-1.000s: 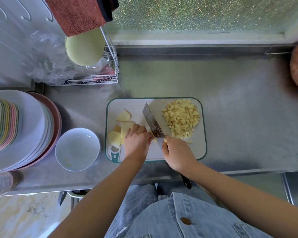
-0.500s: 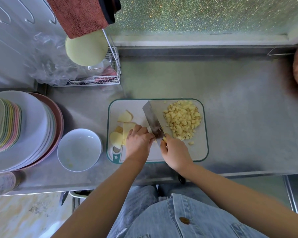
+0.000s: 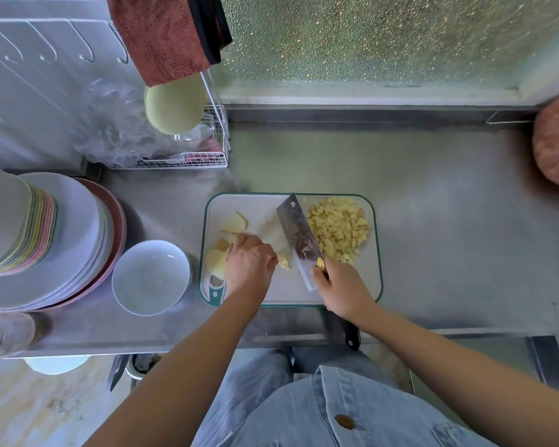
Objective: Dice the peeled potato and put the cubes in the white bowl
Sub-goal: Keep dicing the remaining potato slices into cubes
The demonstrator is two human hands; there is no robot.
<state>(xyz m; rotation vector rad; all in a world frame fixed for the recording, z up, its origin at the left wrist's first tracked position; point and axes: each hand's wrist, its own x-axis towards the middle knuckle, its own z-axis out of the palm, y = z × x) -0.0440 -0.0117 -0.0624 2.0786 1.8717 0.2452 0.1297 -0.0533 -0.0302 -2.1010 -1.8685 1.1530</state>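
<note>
R hand (image 3: 342, 285), gripping cleaver (image 3: 299, 237), has swung it clear of potato strips (image 3: 284, 262) clamped by L hand (image 3: 249, 266); more dicing due, white bowl (image 3: 150, 275) w/o cubes.

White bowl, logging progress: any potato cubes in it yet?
Empty of cubes: the white bowl shows none inside; the cubes lie piled on the cutting board.

Daylight is glowing through the pebbled glass window (image 3: 384, 37) behind a stainless steel counter (image 3: 433, 221); pale mottled floor (image 3: 29, 408) is showing below it.
</note>
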